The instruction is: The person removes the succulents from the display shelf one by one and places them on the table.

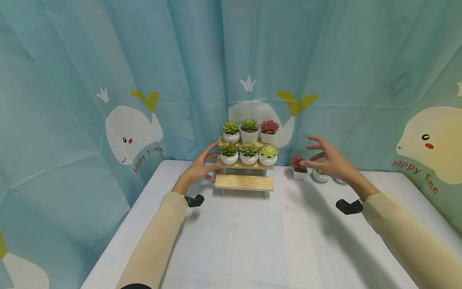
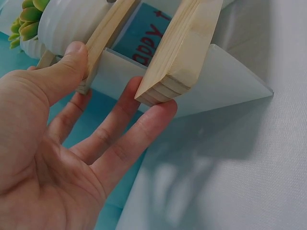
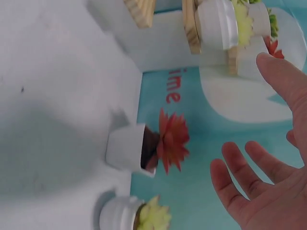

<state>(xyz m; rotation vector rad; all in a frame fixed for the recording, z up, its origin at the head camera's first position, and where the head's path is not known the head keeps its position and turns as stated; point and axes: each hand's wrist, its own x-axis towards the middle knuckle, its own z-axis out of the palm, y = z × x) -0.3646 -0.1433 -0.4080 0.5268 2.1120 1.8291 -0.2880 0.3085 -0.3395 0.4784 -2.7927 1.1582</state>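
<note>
A three-step wooden plant stand [image 1: 244,182] stands at the back of the table. My left hand [image 1: 197,168] is at its left end, fingers spread; in the left wrist view the thumb [image 2: 76,53] touches the middle board [image 2: 98,45] and two fingertips meet the lowest board's end [image 2: 165,88]. Three potted succulents line the middle step, among them a yellow-green one [image 1: 268,151]; three more stand on top, including a red one [image 1: 269,127]. My right hand [image 1: 330,160] hovers with parted fingers, holding nothing, near another red succulent [image 3: 173,139] in a square white pot.
Right of that red succulent, a yellow-green succulent in a round white pot [image 3: 117,213] and a further white pot [image 1: 340,180] stand on the white-covered table [image 1: 252,241], partly behind my right hand. A blue whale-print curtain [image 1: 195,60] hangs close behind the stand.
</note>
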